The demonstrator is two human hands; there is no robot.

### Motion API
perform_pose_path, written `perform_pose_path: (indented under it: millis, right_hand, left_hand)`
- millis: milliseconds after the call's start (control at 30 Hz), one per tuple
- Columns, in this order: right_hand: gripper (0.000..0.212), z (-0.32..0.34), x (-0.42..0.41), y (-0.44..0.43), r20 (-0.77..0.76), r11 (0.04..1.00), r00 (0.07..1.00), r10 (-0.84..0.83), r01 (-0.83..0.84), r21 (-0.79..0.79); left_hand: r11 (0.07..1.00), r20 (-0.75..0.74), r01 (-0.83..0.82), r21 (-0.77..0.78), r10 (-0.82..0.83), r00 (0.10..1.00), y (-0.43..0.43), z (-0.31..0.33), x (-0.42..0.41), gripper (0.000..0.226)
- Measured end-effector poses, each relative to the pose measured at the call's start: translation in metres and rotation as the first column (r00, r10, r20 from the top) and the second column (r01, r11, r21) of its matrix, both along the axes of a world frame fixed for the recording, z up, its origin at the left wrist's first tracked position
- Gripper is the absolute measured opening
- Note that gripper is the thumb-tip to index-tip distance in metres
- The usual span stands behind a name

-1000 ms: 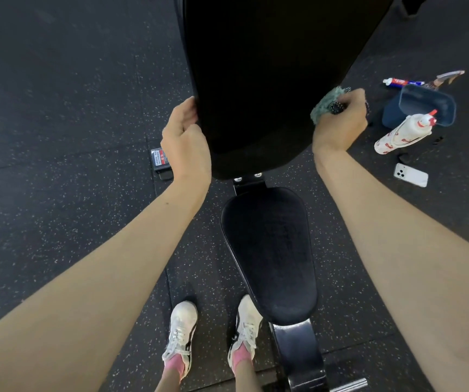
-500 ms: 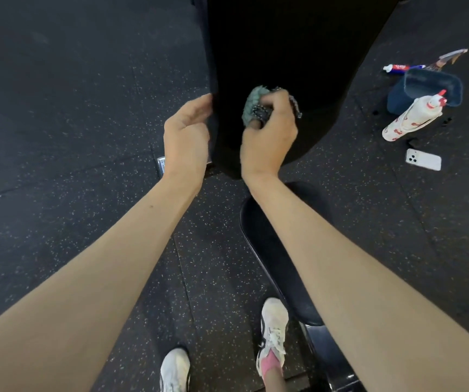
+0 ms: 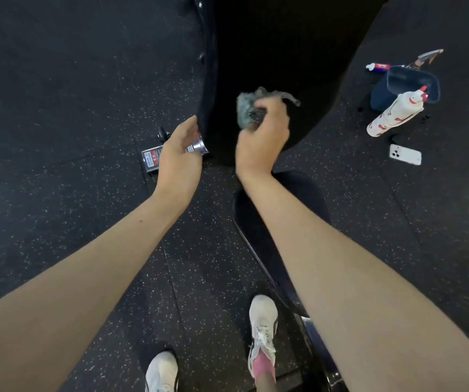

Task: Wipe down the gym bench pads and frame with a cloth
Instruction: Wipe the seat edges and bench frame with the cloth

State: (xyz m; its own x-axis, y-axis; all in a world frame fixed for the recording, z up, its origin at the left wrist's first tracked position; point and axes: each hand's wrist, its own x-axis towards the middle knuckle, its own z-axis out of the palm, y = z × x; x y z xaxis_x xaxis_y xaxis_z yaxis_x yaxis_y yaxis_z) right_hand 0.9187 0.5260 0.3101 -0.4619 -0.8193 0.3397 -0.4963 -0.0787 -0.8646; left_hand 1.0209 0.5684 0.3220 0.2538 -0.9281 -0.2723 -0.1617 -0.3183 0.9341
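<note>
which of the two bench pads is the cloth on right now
The large raised back pad, where the right hand holds the cloth against it; the smaller seat pad lies lower, under the forearm.

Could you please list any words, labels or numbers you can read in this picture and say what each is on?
Nothing is legible.
Label plate: red and white print, blurred.
Sticker on the chrome part: too small.
Spray bottle: red marks, blurred.
Small tube: red and blue print, too small.
</note>
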Motion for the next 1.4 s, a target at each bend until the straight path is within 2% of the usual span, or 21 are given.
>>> perform_pose_path:
  millis: [67, 167, 300, 367, 433, 500, 667, 767, 933, 1033, 1233, 1300, 1367, 1400]
  right_hand:
    - [0.027, -0.004, -0.04, -0.022, 0.029, 0.997, 0.997, -0.073, 0.072, 0.029]
    - [0.033, -0.006, -0.081, -0.04, -0.109, 0.993, 0.994, 0.02, -0.007, 0.119]
    - [0.032, 0.0, -0.122, -0.064, -0.026, 0.969, 0.991, -0.132, 0.135, 0.205]
    - [0.034, -0.003, -0.136, -0.071, -0.025, 0.96, 0.992, -0.122, 0.124, 0.253]
    - [0.032, -0.012, -0.145, -0.071, 0.03, 0.948, 0.983, -0.183, 0.168, 0.27]
    - [0.032, -0.023, -0.152, -0.068, 0.092, 0.931, 0.956, -0.279, 0.246, 0.27]
    - [0.022, -0.035, -0.134, -0.073, 0.124, 0.959, 0.961, -0.247, 0.225, 0.171]
    - [0.026, -0.036, -0.114, -0.07, 0.204, 0.959, 0.939, -0.276, 0.252, 0.132]
    - [0.018, -0.033, -0.066, -0.041, 0.22, 0.986, 0.961, -0.166, 0.168, 0.008]
    - [0.02, -0.03, -0.031, -0.023, 0.215, 0.995, 0.972, -0.093, 0.1, -0.02]
    - [0.029, -0.032, 0.001, 0.007, 0.059, 0.989, 0.987, 0.147, -0.145, -0.04]
    - [0.026, -0.033, 0.009, 0.015, 0.019, 0.956, 0.956, 0.292, -0.292, -0.037]
    - [0.021, -0.035, 0.02, 0.024, 0.024, 0.886, 0.887, 0.462, -0.462, 0.021]
    - [0.021, -0.036, 0.024, 0.029, 0.038, 0.871, 0.872, 0.488, -0.489, 0.049]
  left_hand:
    - [1.0, 0.038, -0.007, -0.013, 0.008, 0.999, 0.0, -0.002, -0.012, 0.068]
    - [0.996, 0.052, -0.076, -0.051, 0.079, 0.996, -0.011, -0.009, -0.03, 0.069]
    - [0.966, 0.015, -0.247, -0.07, 0.249, 0.968, -0.027, -0.016, -0.052, 0.075]
    - [0.945, 0.02, -0.311, -0.104, 0.315, 0.949, -0.028, -0.019, -0.061, 0.072]
    - [0.917, 0.02, -0.379, -0.128, 0.384, 0.923, -0.03, -0.022, -0.066, 0.069]
    - [0.884, 0.005, -0.448, -0.134, 0.453, 0.891, -0.032, -0.024, -0.07, 0.068]
    - [0.84, -0.062, -0.516, -0.167, 0.513, 0.856, -0.034, -0.031, -0.068, 0.069]
    - [0.834, -0.077, -0.521, -0.184, 0.516, 0.853, -0.035, -0.032, -0.066, 0.071]
    - [0.856, -0.07, -0.47, -0.213, 0.467, 0.882, -0.032, -0.034, -0.056, 0.068]
    - [0.882, -0.079, -0.421, -0.21, 0.414, 0.907, -0.028, -0.031, -0.049, 0.065]
    - [0.951, -0.06, -0.256, -0.176, 0.249, 0.967, -0.029, -0.04, -0.024, 0.061]
    - [0.966, -0.017, -0.198, -0.168, 0.198, 0.98, -0.029, -0.042, -0.018, 0.058]
    - [0.974, 0.003, -0.157, -0.163, 0.16, 0.987, -0.027, -0.041, -0.012, 0.057]
    - [0.98, -0.006, -0.122, -0.156, 0.123, 0.992, -0.026, -0.041, -0.007, 0.057]
